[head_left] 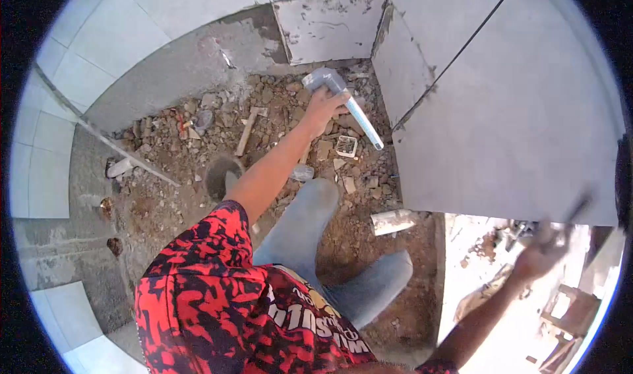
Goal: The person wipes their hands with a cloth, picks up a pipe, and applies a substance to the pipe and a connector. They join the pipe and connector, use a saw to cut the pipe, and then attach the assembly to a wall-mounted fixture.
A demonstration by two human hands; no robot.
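Clad in red-and-black shirt [198, 301], gripped elbow-ended pipe [363, 121] in curled left hand [324, 110] above rubble [221, 120], near large wall tile [508, 123]; could not tell blurred right hand's [544, 252] grip beside dark, elongated object [580, 206].

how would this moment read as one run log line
left hand: gripping elbowed pipe | right hand: blurred, seemingly holding dark object | hammer: lying on rubble

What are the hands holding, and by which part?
The left hand grips a pipe near its grey elbow; the right hand seems to hold a dark object, too blurred to tell where.
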